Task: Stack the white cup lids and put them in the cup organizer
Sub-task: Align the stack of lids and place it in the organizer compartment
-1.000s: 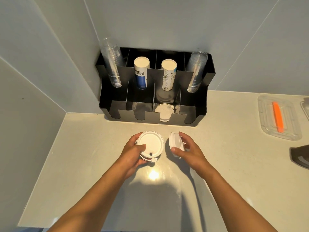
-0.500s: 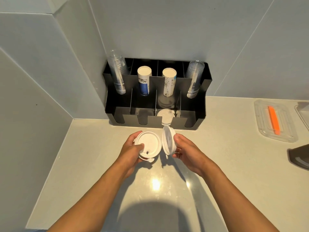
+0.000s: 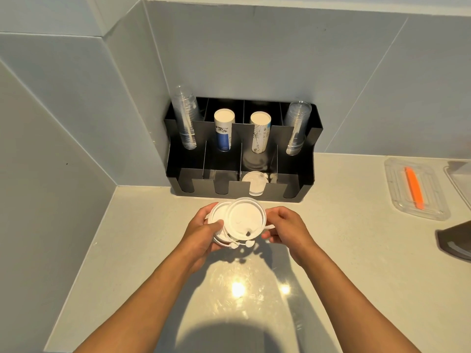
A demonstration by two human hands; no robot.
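1. The left hand (image 3: 204, 231) is closed around a short stack of white lids (image 3: 219, 220), thumb over the top and fingers beneath, held just above the counter (image 3: 142, 250) in front of the organizer's front edge.
2. The right hand (image 3: 285, 229) pinches the right rim of a single lid (image 3: 246, 217) between thumb and fingertips. That lid lies flat, top side up, overlapping the stack but shifted to the right, not yet seated on it.
3. The step in hand looks like the stacking itself: the loose lid is being laid onto the ones held at the left.
4. Next, the top lid likely needs sliding left until its rim lines up with the stack, then a light press so it nests. The small tethered plugs dangling at the near edge may snag, so they should hang clear.
5. The black cup organizer (image 3: 309, 149) stands against the back wall near the counter's left corner. One lid in the organizer (image 3: 253, 180) already sits in the third front compartment from the left, the probable place for the finished stack.
6. Behind it stand paper cups (image 3: 224, 128) and clear cups (image 3: 186, 118).
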